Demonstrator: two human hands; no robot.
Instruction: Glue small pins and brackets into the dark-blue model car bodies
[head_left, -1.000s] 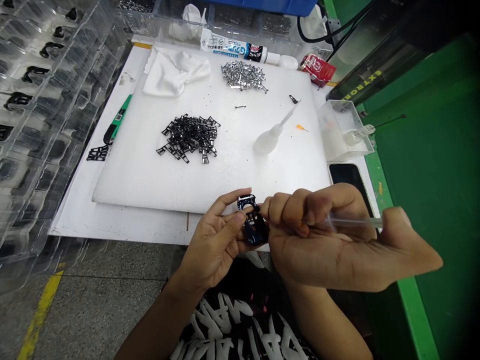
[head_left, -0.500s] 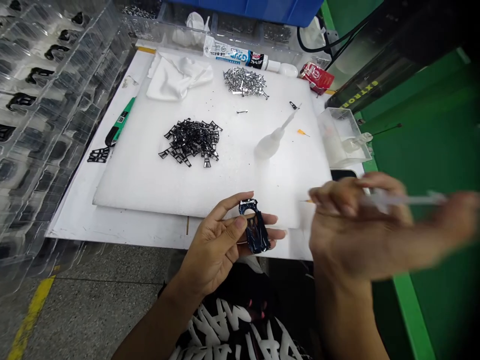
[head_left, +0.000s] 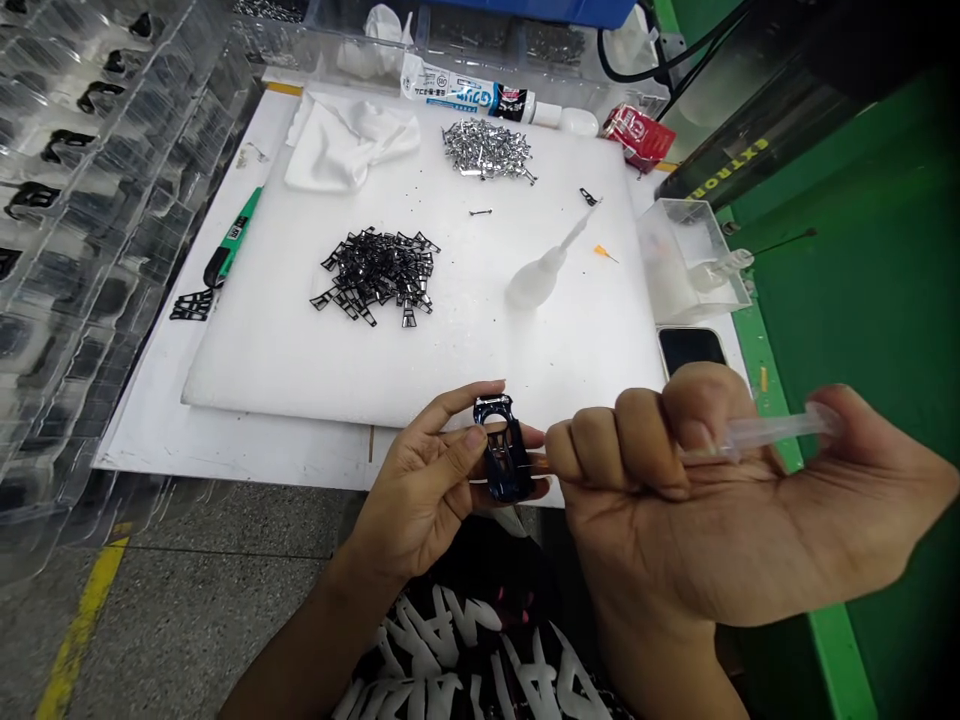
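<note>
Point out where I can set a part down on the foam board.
Bare foam runs below the black frames, above the left hand and left of the squeeze bottle. The top edge is crowded: white cloth, silver parts, glue tube.

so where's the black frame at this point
In the head view, the black frame is held in the left hand, over the front edge of the white board.

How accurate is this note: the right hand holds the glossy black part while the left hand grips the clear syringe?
Not quite: the hands are swapped. The head view shows the left hand holding the glossy black part, while the right hand grips the clear syringe.
</note>
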